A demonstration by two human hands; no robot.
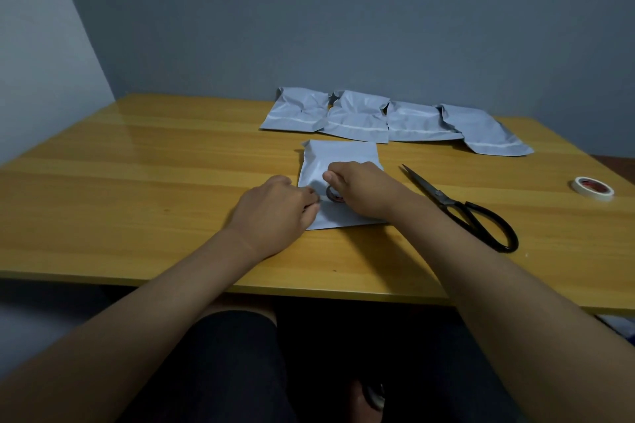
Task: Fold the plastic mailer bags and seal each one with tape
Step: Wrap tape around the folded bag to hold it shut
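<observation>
The mailer [338, 161] in work lies flat on the table [137, 154], near the front edge and directly ahead of the person, which keeps it within easy reach of both hands. A small tape roll [334, 196] sits on its lower half; the right hand [360, 189] is curled around this roll, thumb toward the left, apparently holding it down on the plastic. The left hand [275, 206] is closed in a pinch at the roll's left side, just at the mailer's left edge; the likely purpose is to draw out the tape end, but the tape itself is too small to make out. Whether the mailer has been folded cannot be confirmed from this view. Scissors [460, 208] lie just right of the right forearm, blades closed and pointing away from the person, placed for cutting the strip. A second roll, white [592, 187], rests well apart near the right table edge. 4 mailers [357, 117] lie in an overlapping row at the back of the table, each showing a pale band across it. The table is yellow wood-grain with a glossy finish. Behind it stands a plain grey-blue wall [343, 10]; a lighter wall meets it at the left.
</observation>
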